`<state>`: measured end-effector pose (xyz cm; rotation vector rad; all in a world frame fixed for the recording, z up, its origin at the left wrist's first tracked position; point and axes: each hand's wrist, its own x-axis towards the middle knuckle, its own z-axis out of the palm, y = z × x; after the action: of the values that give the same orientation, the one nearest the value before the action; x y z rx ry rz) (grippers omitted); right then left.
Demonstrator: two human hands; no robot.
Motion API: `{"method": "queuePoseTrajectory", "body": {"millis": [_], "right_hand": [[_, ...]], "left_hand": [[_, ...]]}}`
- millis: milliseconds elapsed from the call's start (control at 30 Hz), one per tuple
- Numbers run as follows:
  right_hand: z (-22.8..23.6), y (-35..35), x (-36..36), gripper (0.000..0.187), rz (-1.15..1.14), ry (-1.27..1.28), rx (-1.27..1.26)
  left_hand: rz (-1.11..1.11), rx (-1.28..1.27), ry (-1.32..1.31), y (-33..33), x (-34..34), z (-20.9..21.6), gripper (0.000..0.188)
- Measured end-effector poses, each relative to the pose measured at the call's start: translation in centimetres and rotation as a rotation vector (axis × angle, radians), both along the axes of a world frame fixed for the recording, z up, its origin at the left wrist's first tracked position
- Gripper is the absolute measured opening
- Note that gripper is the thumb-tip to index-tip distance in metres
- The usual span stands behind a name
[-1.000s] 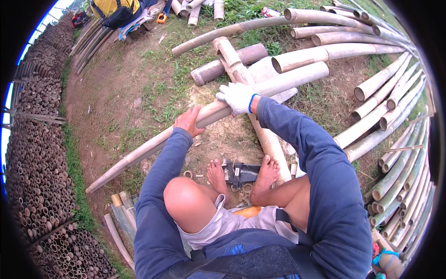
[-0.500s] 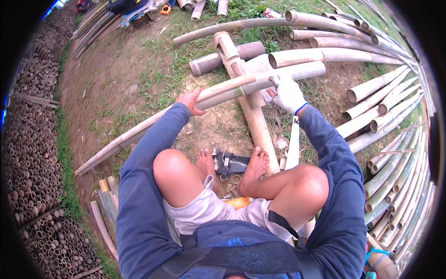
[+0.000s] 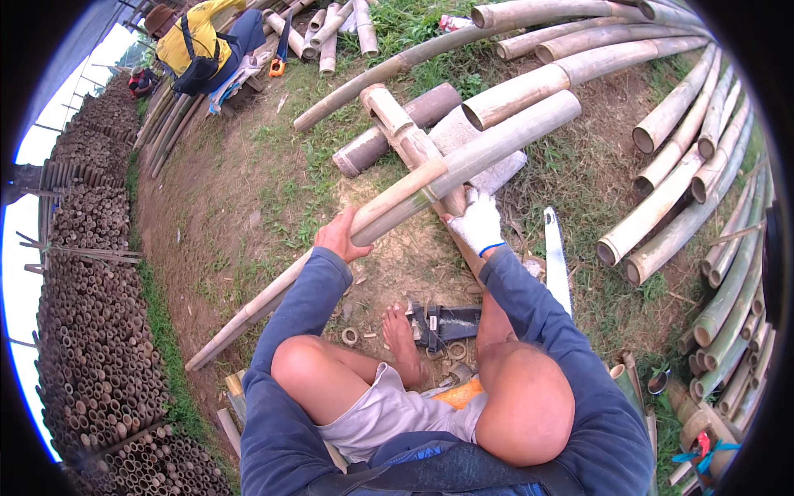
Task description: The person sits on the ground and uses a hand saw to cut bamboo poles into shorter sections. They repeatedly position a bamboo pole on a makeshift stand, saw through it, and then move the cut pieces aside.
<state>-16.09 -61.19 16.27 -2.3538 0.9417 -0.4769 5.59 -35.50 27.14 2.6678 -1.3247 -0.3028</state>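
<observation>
My bare left hand (image 3: 337, 236) is closed around a long bamboo pole (image 3: 513, 140), which slants from near left to far right. Along the pole's left part runs a paler length of bamboo (image 3: 405, 190), ending in a step near the middle. My right hand (image 3: 477, 223), in a white glove, is at the pole's near edge, by a notched bamboo support (image 3: 413, 145) passing underneath. Its thumb shows, but its other fingers are partly hidden. A handsaw (image 3: 557, 260) stands blade up, right of my right forearm.
A dark, thick bamboo piece (image 3: 397, 132) and a pale block (image 3: 496, 169) lie beyond the support. Cut poles (image 3: 670, 198) fan out at the right. Stacked bamboo (image 3: 91, 322) lines the left. A person in yellow (image 3: 198, 41) sits far left. A dark sheath-like object (image 3: 451, 324) lies by my feet.
My right hand has come nearer and left along the pole, to beside the support. The pole tilts more steeply, its left end nearer me. My right knee has shifted, and the view has turned.
</observation>
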Motion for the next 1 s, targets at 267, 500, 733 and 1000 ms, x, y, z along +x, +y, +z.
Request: {"method": "queuePoseTrajectory", "body": {"millis": [267,500,733,1000], "right_hand": [[1.6,1.0,-0.2,0.09,-0.036,-0.038,0.041],[0.4,1.3,-4.9,0.098,0.022,-0.183,0.045],[-3.1,8.4,-31.2,0.045,-0.324,0.222,0.089],[-5.3,15.3,-46.2,0.078,-0.195,0.891,0.374]], "left_hand": [[-0.084,0.054,-0.062,-1.2,-1.2,1.6,0.105],[-0.191,-0.026,-0.006,-9.0,-3.1,1.4,0.106],[-0.138,0.013,0.053,-9.6,-3.3,2.1,0.102],[-0.094,0.044,0.025,-9.9,-3.3,2.0,0.097]]}}
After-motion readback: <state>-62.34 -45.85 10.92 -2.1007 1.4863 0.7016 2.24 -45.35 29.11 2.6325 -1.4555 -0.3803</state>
